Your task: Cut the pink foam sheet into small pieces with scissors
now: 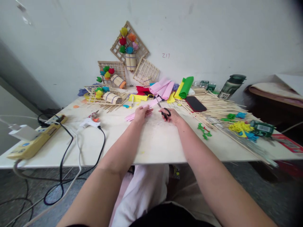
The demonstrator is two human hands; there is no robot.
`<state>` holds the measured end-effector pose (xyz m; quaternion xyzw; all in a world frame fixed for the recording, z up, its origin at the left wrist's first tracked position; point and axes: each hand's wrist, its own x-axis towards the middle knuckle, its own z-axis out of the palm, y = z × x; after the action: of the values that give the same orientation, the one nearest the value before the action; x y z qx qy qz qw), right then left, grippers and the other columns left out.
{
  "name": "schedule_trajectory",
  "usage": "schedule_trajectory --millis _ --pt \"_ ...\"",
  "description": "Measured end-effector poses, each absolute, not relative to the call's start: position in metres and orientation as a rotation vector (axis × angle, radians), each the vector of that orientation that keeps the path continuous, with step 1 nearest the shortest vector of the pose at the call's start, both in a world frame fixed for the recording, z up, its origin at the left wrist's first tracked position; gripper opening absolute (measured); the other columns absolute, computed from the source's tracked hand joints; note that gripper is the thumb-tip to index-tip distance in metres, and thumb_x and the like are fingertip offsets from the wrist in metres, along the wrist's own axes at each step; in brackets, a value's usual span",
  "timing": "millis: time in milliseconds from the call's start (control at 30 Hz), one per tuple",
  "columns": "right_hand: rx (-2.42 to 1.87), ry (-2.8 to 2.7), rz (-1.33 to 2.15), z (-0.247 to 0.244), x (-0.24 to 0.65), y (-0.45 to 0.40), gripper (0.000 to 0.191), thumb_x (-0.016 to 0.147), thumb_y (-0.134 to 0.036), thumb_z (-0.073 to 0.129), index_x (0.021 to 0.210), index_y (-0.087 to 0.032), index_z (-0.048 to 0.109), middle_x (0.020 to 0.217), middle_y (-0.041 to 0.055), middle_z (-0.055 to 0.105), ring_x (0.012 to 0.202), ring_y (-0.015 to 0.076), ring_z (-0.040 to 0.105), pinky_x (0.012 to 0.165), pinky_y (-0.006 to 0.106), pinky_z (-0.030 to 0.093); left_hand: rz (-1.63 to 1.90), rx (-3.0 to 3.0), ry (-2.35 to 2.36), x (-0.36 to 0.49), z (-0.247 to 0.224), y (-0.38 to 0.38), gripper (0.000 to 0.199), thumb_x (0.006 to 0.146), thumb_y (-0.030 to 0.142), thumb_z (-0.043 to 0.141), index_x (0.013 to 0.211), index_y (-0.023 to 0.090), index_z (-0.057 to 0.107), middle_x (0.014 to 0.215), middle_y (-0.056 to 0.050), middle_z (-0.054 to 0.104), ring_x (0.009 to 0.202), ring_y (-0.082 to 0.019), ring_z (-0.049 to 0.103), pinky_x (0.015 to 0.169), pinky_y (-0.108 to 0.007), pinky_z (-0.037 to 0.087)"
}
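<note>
My left hand (pixel 142 114) is closed on a strip of pink paper (pixel 130 117) that lies across the middle of the white table. Black-handled scissors (pixel 166 114) are in my right hand (pixel 172 116), their blades pointing up and left at the far end of the pink strip. Whether the blades touch the paper is too small to tell. Behind my hands lie rolled pink paper (pixel 163 88), a green roll (pixel 187 86) and a yellow sheet (pixel 138 97).
Wooden sticks (pixel 217 102), a dark phone (pixel 195 104) and a bottle (pixel 232 86) are at the right. Stick lattices with colourful flowers (pixel 129 49) lean on the wall. A white glue gun (pixel 90 123) and a power strip (pixel 39 142) with cables are at the left.
</note>
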<state>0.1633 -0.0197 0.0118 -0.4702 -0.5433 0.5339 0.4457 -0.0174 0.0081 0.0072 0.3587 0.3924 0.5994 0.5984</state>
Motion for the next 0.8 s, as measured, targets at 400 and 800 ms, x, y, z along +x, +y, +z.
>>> schedule_trajectory --millis 400,800 --pt "-1.209 -1.34 1.287 0.018 0.1586 -0.0253 0.031 0.081 -0.041 0.065 0.084 -0.01 0.066 0.048 -0.0014 0.056 0.032 0.0063 0.046 0.027 0.017 0.023 1.357 0.917 0.937 -0.0169 0.0054 0.0096 0.015 0.075 0.021 0.069 0.079 0.013 0.057 0.072 -0.002 0.064 0.073 -0.016 0.069 0.062 -0.022 0.052" --pt "-1.205 -1.295 1.302 0.017 0.158 -0.0239 0.025 0.083 -0.035 0.063 0.083 -0.01 0.066 0.048 -0.0024 0.055 0.032 0.0049 0.043 0.027 0.016 0.021 1.33 0.954 0.967 -0.0149 0.0087 0.0072 0.012 0.076 0.019 0.067 0.082 0.011 0.06 0.081 -0.006 0.068 0.072 -0.017 0.069 0.06 -0.023 0.052"
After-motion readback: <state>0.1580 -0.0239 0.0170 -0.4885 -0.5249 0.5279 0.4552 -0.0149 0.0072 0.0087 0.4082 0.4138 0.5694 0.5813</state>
